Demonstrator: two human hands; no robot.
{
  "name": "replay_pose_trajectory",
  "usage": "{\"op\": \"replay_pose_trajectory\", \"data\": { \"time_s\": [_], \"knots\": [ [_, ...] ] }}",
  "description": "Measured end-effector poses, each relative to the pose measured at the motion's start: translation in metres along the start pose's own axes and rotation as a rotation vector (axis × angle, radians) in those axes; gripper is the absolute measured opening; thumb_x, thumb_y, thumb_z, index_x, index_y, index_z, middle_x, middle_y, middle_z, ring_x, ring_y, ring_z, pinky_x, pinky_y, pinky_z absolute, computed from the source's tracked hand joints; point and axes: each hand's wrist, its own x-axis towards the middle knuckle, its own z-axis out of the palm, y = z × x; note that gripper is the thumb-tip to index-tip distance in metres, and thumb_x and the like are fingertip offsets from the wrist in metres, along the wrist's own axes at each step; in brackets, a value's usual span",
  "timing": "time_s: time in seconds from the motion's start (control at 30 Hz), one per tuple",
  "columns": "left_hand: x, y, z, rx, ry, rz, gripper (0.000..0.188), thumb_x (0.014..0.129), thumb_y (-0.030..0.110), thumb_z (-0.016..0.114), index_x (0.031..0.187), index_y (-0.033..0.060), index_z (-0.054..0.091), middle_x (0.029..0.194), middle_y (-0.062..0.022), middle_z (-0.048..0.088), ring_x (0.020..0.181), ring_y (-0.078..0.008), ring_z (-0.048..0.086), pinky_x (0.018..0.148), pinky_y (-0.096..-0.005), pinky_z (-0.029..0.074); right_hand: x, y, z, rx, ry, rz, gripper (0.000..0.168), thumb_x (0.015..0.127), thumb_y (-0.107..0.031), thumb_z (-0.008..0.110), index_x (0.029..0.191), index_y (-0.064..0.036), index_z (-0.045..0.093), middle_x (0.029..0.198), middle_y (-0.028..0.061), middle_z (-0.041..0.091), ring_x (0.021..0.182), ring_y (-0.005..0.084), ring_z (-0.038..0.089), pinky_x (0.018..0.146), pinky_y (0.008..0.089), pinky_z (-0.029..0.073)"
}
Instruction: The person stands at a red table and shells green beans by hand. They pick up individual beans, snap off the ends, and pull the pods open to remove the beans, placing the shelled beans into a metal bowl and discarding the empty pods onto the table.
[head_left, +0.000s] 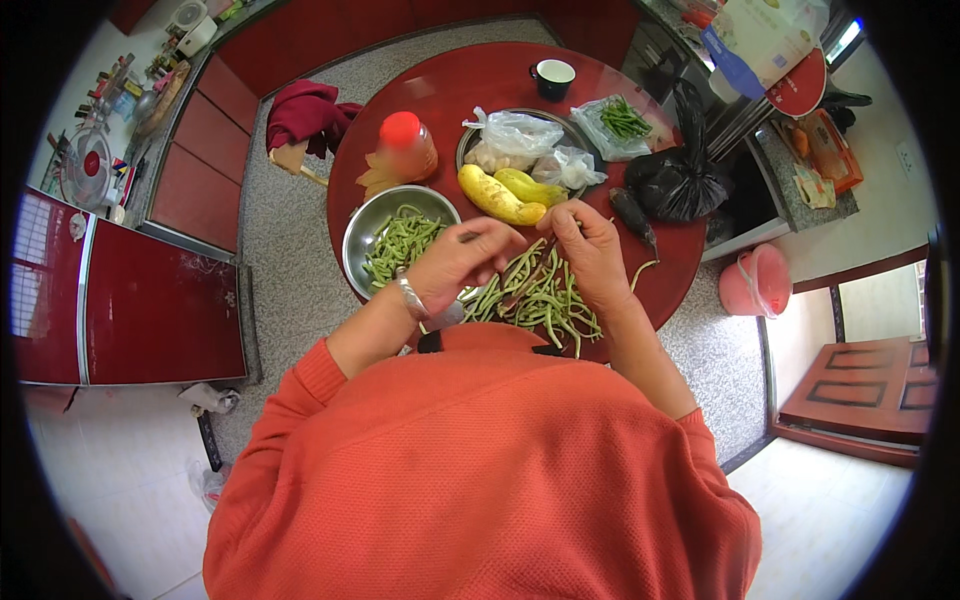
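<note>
Over the near part of the round table, my left hand is curled, with a short dark-green piece, probably of bean, showing at its fingers. My right hand pinches a dark, purplish long bean between thumb and fingers. Below both hands lies a loose heap of long green beans, some with purplish tints. To the left, partly behind my left hand and wrist, a stainless steel bowl holds short bean pieces. Two yellow squash-like vegetables lie just beyond my fingertips.
The red table also bears a red-lidded jar, a dark mug, a tray with plastic bags, bagged green vegetables, a dark eggplant and a black bag. A pink bucket stands right.
</note>
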Motion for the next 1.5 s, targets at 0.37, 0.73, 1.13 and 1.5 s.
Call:
{"op": "replay_pose_trajectory", "data": {
  "time_s": [0.37,0.73,1.13,1.5],
  "knots": [
    [-0.002,-0.006,0.024,0.533,-0.044,0.079,0.016,0.085,0.019,0.062,0.09,0.0041,0.067,0.072,0.0019,0.052,0.062,-0.0074,0.045,0.056,-0.0221,0.037,-0.002,0.011,0.003,0.065,0.002,0.14,0.024,0.092,-0.025,0.054,0.081,-0.004,0.061,0.069,-0.0027,0.056,0.062,0.0036,0.046,0.056,0.0193,0.037],
    [-0.01,0.005,0.037,0.542,-0.155,0.289,0.011,0.081,0.005,0.064,0.092,0.0036,0.067,0.079,-0.0018,0.058,0.074,-0.0091,0.055,0.064,-0.0221,0.043,-0.007,0.046,0.004,0.305,0.07,0.47,0.035,0.094,-0.038,0.046,0.08,-0.007,0.054,0.066,-0.0008,0.051,0.056,0.0073,0.046,0.048,0.0206,0.034],
    [-0.014,-0.001,0.026,-0.02,0.135,0.19,0.01,0.081,0.006,0.066,0.088,0.0034,0.059,0.073,-0.0024,0.059,0.055,-0.0072,0.052,0.046,-0.0172,0.038,-0.044,-0.02,0.006,0.161,-0.27,0.416,0.019,0.089,-0.022,0.059,0.09,-0.003,0.061,0.073,-0.0046,0.051,0.063,0.0038,0.043,0.056,0.0197,0.035],
    [-0.014,-0.01,0.024,-0.2,0.04,0.126,0.01,0.085,0.013,0.063,0.089,0.0044,0.059,0.076,-0.0036,0.06,0.059,-0.009,0.052,0.053,-0.0202,0.041,-0.049,-0.009,0.005,-0.178,-0.26,-0.042,0.014,0.083,-0.015,0.065,0.082,-0.001,0.059,0.072,0.0044,0.054,0.069,0.0128,0.051,0.063,0.0262,0.041]
  ]
}}
